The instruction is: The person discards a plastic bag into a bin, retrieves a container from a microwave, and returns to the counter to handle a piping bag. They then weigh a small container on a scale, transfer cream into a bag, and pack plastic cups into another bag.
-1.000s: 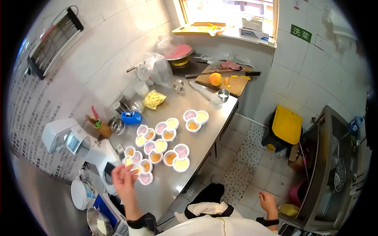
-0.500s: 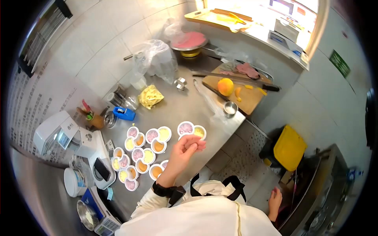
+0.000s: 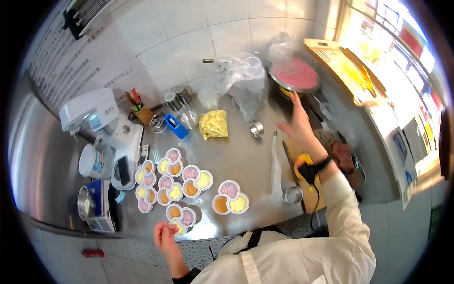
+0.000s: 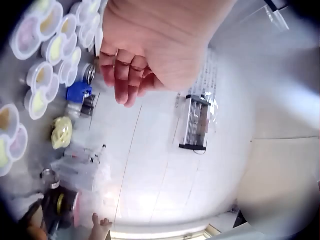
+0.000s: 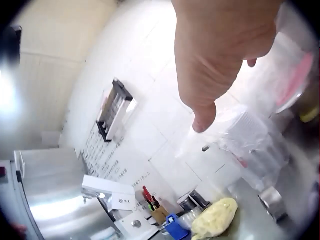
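Observation:
My right hand (image 3: 302, 128) stretches forward over the back of the steel table, thumb and fingers spread and holding nothing. Its fingertips overlap the near rim of a round stand with a pink top (image 3: 297, 75) in the head view. Below the forearm lie an orange fruit (image 3: 302, 162) and a wooden cutting board (image 3: 314, 201). My left hand (image 3: 166, 239), empty and with fingers loosely bent, hovers at the front edge. Beside it is a three-part cup cluster (image 3: 188, 217) holding pink, yellow and orange fillings. Several similar clusters, one of them (image 3: 229, 190) standing apart, sit on the table.
A bag of yellow pieces (image 3: 213, 124), a blue tape dispenser (image 3: 176, 126) and a metal cup (image 3: 256, 129) stand toward the back. Clear plastic bags (image 3: 248, 78) lean near the wall. A white machine (image 3: 94, 111) occupies the left; a small steel cup (image 3: 293, 194) is near the board.
The head view has turned rightward toward the window. My right hand has risen from my side and reached out over the table. My left hand has drawn back from above the cups to the front edge.

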`<state>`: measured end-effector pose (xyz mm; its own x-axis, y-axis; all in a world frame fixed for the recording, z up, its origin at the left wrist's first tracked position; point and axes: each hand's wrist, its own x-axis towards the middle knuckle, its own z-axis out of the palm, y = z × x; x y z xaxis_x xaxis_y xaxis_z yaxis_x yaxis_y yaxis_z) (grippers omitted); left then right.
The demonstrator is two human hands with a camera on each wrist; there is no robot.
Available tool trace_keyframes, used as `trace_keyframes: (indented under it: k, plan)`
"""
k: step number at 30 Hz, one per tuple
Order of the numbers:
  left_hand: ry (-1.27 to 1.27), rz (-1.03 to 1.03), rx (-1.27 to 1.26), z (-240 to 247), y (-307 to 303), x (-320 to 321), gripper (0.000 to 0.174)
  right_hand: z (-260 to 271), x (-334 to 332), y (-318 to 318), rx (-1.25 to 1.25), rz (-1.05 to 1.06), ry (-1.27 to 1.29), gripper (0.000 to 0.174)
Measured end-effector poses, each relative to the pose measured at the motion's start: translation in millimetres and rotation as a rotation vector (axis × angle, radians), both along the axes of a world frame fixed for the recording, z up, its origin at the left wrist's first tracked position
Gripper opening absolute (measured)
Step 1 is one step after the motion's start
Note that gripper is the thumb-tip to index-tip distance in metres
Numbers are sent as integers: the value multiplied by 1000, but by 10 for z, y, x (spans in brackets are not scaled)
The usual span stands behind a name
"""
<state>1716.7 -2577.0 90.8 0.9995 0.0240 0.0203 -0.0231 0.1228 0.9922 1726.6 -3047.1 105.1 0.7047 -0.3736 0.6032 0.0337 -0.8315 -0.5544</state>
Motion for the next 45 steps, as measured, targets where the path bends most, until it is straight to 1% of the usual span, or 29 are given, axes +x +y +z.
trace_keyframes:
  k: [2, 4, 5, 7, 8, 10, 11, 13, 14, 16, 18, 19, 20, 21, 22, 23, 24, 25, 27, 30, 33, 34, 35, 36, 38, 39, 42, 44, 45]
  plan:
    - [10, 135, -39, 20, -7, -265, 12, 84, 839, -220, -207, -128, 106, 108]
    - [15, 262, 54, -4, 14, -580, 13, 87, 1564, -384, -257, -142, 230, 115]
    - [18, 305, 51, -29, 52, -751, 13, 89, 1827, -427, -264, -99, 225, 115]
    - [67, 471, 144, -51, 135, -1119, 15, 77, 2292, -465, -300, -277, 314, 96]
    - [97, 560, 129, 27, 109, -1338, 16, 15, 2511, -512, -304, -244, 307, 96]
    - [128, 726, 85, 151, 59, -1670, 16, -74, 2881, -712, -246, -349, 376, 70]
    - [135, 803, 60, 177, 52, -1771, 16, -29, 2999, -825, -245, -334, 370, 70]
    - [127, 864, 42, 205, 44, -1901, 14, 31, 3163, -1081, 326, -149, 190, 39]
    - [125, 910, 24, 219, 28, -1955, 13, -5, 3248, -1233, 322, -142, 199, 39]
    - [150, 941, 42, 221, -7, -1972, 14, -101, 3342, -1494, 360, -145, -247, 26]
    - [114, 831, -61, 168, 35, -1918, 16, 36, 3225, -1604, 283, -195, -519, 20]
    - [117, 836, -61, 125, 83, -1883, 16, 184, 3170, -1637, 402, -84, -581, 21]
    - [137, 760, 12, 66, 144, -1843, 21, 399, 3078, -1648, 523, 27, -639, 23]
    - [161, 684, 84, 57, 134, -1781, 27, 602, 3071, -1708, 743, 250, -798, 26]
    - [170, 730, 126, 37, 116, -1688, 21, 786, 3071, -1718, 970, 483, -938, 30]
    - [184, 793, 174, 87, 61, -1546, 16, 1080, 2561, -1158, 537, 354, -859, 25]
    - [127, 732, 264, 114, 68, -1491, 19, 1281, 2328, -846, 426, 392, -857, 25]
    - [74, 671, 356, 118, 119, -1469, 24, 1495, 2120, -567, 416, 485, -860, 25]
    - [-54, 555, 318, 40, 276, -1387, 36, 1847, 1673, -31, 440, 676, -822, 25]
    - [-283, 441, 449, 204, 370, -1191, 50, 2114, 1069, 777, 489, 920, -712, 26]
    - [-446, 282, 569, 613, 393, -1093, 58, 2219, 598, 1495, 553, 1116, -587, 26]
    - [-489, 209, 551, 700, 429, -1082, 61, 2229, 435, 1734, 581, 1186, -541, 26]
    - [-529, 135, 534, 769, 462, -1084, 65, 2217, 290, 1961, 610, 1246, -493, 26]
    - [-535, 156, 535, 796, 514, -1114, 65, 2203, 148, 2214, 638, 1306, -440, 26]
    - [-550, 64, 555, 809, 623, -1179, 73, 2114, -71, 2706, 697, 1417, -326, 26]
    - [-558, 100, 555, 787, 699, -1216, 73, 2056, -177, 2944, 722, 1475, -267, 26]
    - [-520, 128, 564, 645, 1014, -1365, 84, 1833, -409, 3655, 812, 1643, -69, 27]
    - [-353, 376, 730, 540, 1238, -1500, 95, 1636, -479, 4092, 876, 1733, 55, 27]
    - [-360, 405, 606, 362, 1450, -1468, 99, 1538, -521, 4308, 897, 1773, 106, 28]
